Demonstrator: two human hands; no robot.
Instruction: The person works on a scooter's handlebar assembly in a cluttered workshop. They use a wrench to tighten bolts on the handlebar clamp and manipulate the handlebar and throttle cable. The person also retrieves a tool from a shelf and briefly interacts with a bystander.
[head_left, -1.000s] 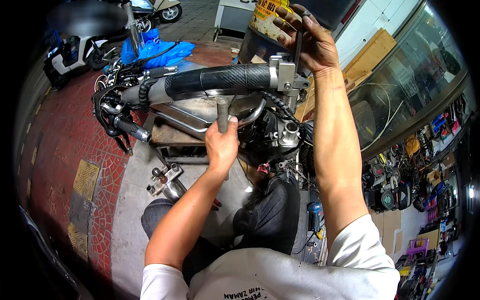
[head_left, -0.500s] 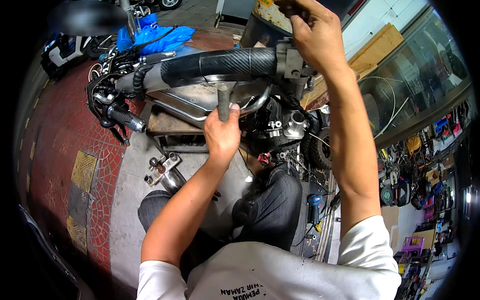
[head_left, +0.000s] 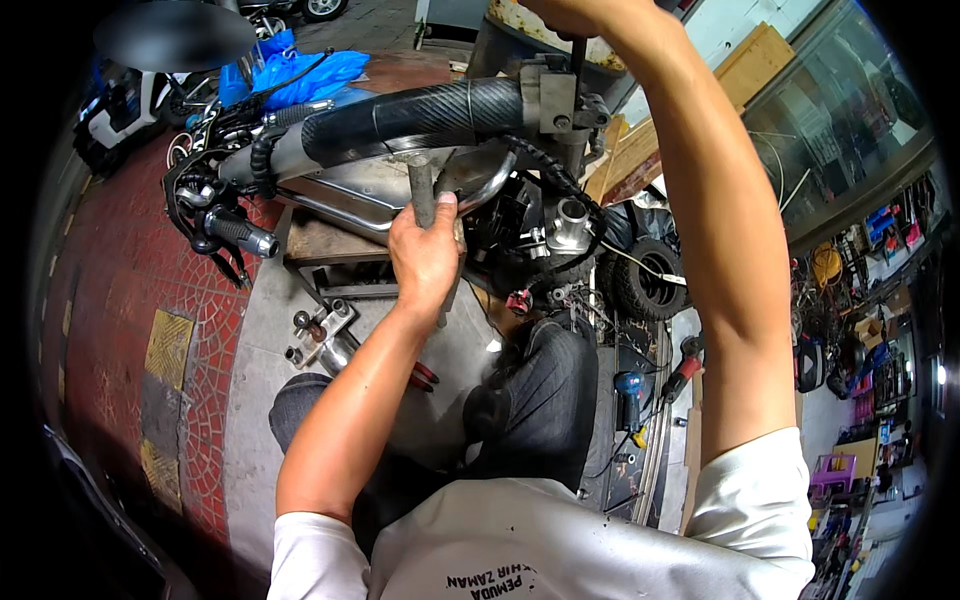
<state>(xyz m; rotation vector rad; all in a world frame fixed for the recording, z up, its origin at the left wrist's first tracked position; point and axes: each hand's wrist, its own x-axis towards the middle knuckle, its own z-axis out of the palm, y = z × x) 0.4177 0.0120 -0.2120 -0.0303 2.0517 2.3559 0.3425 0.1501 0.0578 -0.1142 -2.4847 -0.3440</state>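
My left hand (head_left: 424, 258) is closed round a grey metal pipe (head_left: 421, 190), its thumb against the side. The pipe's top end stands just below a thick tube with a black carbon-pattern wrap (head_left: 430, 120). A squared metal clamp block (head_left: 552, 103) sits at the tube's right end. My right hand (head_left: 575, 14) is raised at the top edge, its fingers mostly cut off. A dark upright rod (head_left: 579, 62) runs from under it to the clamp block; what the fingers hold is not clear. Beneath the wrapped tube lies a bent chrome tube (head_left: 492, 185).
A handlebar grip (head_left: 240, 232) with cables hangs at the left. Under the work stands a wooden-topped bench (head_left: 325, 243). A metal part with a round body (head_left: 325, 335) lies by my left knee. A blue power drill (head_left: 628, 400), red grinder (head_left: 686, 368) and tyre (head_left: 645, 282) are at the right.
My right hand has risen toward the top edge, uncovering the dark rod above the clamp block. The view has shifted, and my left hand still holds the pipe.
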